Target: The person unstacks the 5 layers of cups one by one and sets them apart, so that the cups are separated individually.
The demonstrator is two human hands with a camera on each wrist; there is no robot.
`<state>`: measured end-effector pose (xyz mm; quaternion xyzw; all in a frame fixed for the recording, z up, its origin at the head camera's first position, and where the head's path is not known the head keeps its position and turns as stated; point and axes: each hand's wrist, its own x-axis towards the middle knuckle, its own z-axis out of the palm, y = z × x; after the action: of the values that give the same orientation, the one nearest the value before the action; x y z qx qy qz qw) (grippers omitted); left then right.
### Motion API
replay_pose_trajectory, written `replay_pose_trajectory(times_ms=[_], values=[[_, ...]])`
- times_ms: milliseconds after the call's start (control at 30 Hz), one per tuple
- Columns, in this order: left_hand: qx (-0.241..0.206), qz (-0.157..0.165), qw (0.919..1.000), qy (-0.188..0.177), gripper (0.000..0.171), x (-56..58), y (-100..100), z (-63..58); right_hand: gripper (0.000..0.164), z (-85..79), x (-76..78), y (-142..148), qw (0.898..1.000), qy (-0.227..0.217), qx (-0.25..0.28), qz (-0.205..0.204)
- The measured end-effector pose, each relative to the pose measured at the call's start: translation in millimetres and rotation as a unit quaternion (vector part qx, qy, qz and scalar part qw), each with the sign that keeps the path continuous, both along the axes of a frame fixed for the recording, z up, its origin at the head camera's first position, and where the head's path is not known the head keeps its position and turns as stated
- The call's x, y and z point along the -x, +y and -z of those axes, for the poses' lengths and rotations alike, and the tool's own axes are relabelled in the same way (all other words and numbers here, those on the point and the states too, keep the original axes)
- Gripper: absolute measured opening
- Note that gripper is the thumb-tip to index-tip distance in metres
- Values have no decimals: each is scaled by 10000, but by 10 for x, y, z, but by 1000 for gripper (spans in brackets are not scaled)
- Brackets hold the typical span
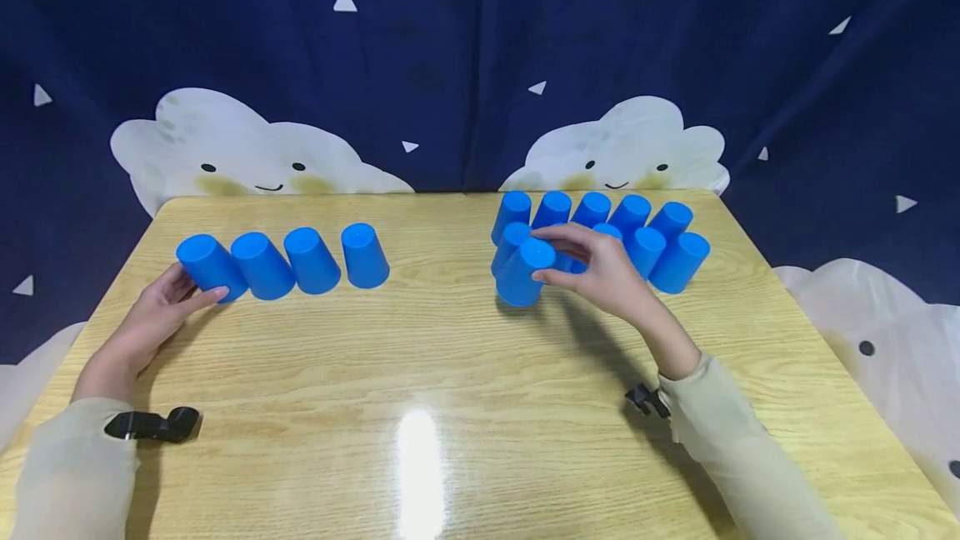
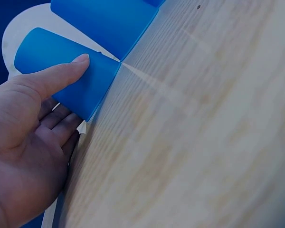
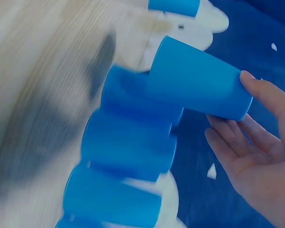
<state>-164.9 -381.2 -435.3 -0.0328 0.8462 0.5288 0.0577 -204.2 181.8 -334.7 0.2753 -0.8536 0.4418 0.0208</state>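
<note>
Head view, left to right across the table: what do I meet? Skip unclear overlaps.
Left grip → upside-down blue tapered plastic-looking cup it holds → second cup → third cup → fourth cup → right-held cup → right grip → rightmost cup.

Head view: right hand [image 1: 611,282] partly hides cups [image 1: 606,230] behind it; I can't count them surely. Some fingertips of left hand [image 1: 153,319] hidden behind cup [image 1: 212,267]. Both sleeves [image 1: 742,440] cut off below. Left wrist view: upper cup [image 2: 109,21] cropped. Right wrist view: top cup [image 3: 175,5] cropped, table [image 3: 19,47] blurred.
</note>
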Motion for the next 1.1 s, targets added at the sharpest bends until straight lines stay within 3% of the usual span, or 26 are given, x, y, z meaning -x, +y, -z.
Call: replay_pose_trajectory(times_ms=[400,933,1100], values=[[-2,5,10000,55,81,-3,-10,-17,45,-16,-160,780,9957,-58,-108,915],[-42,-21,10000,69,81,-4,12,-30,52,84,-282,1566,9773,-396,-538,2010],[-34,-16,10000,65,81,-9,17,-28,55,129,-309,1772,9733,-501,-618,2152]])
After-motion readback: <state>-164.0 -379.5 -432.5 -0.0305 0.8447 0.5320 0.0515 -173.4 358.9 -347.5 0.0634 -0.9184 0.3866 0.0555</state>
